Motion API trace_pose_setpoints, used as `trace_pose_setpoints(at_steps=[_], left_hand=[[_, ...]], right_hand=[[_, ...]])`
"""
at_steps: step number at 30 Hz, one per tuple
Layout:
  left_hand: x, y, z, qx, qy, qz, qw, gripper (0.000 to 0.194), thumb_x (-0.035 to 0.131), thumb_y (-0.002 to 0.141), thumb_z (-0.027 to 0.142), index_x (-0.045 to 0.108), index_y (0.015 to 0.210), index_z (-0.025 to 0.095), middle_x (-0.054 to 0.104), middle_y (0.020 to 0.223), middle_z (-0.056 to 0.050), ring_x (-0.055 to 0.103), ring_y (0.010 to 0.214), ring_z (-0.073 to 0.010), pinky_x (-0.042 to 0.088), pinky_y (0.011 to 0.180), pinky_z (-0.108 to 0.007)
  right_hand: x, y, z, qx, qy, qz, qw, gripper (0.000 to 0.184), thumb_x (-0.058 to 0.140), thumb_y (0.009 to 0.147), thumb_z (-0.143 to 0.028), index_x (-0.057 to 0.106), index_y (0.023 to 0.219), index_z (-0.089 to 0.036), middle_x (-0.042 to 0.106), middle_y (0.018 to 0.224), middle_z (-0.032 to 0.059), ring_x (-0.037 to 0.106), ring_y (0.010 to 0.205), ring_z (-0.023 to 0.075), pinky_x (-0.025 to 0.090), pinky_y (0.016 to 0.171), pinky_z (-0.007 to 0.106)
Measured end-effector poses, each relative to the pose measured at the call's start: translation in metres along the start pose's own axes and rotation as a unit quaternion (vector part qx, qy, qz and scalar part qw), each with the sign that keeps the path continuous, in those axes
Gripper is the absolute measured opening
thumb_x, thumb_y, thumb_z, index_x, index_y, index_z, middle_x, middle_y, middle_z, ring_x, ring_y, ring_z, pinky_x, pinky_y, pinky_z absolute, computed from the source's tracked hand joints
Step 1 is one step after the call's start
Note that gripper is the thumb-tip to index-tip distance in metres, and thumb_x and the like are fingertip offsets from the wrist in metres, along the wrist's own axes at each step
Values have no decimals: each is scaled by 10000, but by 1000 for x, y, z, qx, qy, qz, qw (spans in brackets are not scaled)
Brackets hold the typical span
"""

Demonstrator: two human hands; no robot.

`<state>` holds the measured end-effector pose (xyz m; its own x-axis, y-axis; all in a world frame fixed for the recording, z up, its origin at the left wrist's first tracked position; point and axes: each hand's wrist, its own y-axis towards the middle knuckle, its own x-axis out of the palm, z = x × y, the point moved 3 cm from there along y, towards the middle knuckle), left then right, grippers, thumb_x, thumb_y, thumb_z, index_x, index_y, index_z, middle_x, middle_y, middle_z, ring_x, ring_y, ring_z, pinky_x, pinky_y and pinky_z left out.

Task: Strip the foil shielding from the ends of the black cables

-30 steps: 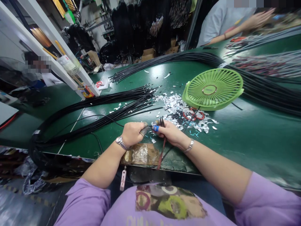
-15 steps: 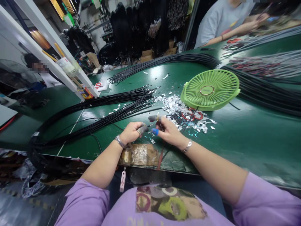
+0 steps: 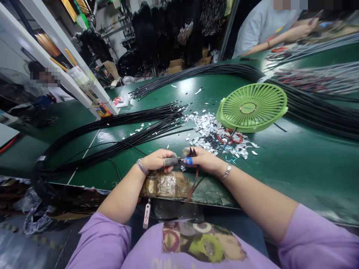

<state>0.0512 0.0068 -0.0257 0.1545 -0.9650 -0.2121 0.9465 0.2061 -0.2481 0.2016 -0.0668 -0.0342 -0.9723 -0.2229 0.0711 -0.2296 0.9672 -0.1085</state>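
Observation:
My left hand (image 3: 161,160), with grey covers on its fingertips, is closed in a pinch on the end of a black cable (image 3: 180,160). My right hand (image 3: 203,160), thumb wrapped in blue tape, is closed close against it, its fingertips at that same cable end. A dark pointed hand tool (image 3: 192,151) sticks up from within the right hand; its exact kind is partly hidden. Under that hand hangs a reddish strip (image 3: 193,188), perhaps part of the tool. To the left lies a bundle of black cables (image 3: 140,136) with trimmed ends toward my hands.
Beyond my hands, white scraps (image 3: 206,125) and black bits are heaped by a green fan (image 3: 252,106). A taped block (image 3: 171,184) sits at the table's front edge. Another long cable bundle (image 3: 213,69) curves along the back. A co-worker (image 3: 260,28) sits at far right.
My hands have come together and slightly lower, the fingertips now meeting at the cable end. The right hand has turned, so dark pointed tool tips now show above its fingers.

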Motion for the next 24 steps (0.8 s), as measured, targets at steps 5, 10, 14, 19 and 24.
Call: trace_pose_setpoints(at_steps=[5,10,14,19,24], left_hand=[[4,-5,4,53,177,-19,983,307,555,828,410,613,690,142,602,562,1,498,483,-84,365,498,-185],[5,-17,19,130,413,96,897,218,482,844,257,666,759,176,668,677,-17,577,616,-115,361,578,-206],[7,-39,36,153,502,157,837,253,450,873,276,680,814,188,673,693,-39,615,671,-143,389,598,-231],[22,-92,53,166,577,245,762,260,428,870,246,676,815,191,647,635,-31,608,619,-144,388,562,-253],[52,-154,33,144,520,357,762,301,441,916,287,671,753,180,636,591,-31,593,562,-129,415,549,-236]], right_hand=[[9,-1,11,114,7,-106,988,152,666,531,-255,555,557,-155,506,468,-55,343,444,56,214,447,210],[0,1,8,108,27,-39,993,177,676,565,-288,548,587,-168,522,490,-59,300,413,42,178,404,201],[-10,3,10,109,61,-7,992,311,735,590,-418,547,645,-175,591,580,-23,307,410,41,175,376,199],[-9,0,5,107,-7,-59,992,346,746,606,-465,595,679,-162,606,619,-4,305,428,43,178,382,208],[-7,-2,1,71,-164,-77,981,301,734,627,-449,649,700,-169,609,630,4,455,534,106,355,497,248]])
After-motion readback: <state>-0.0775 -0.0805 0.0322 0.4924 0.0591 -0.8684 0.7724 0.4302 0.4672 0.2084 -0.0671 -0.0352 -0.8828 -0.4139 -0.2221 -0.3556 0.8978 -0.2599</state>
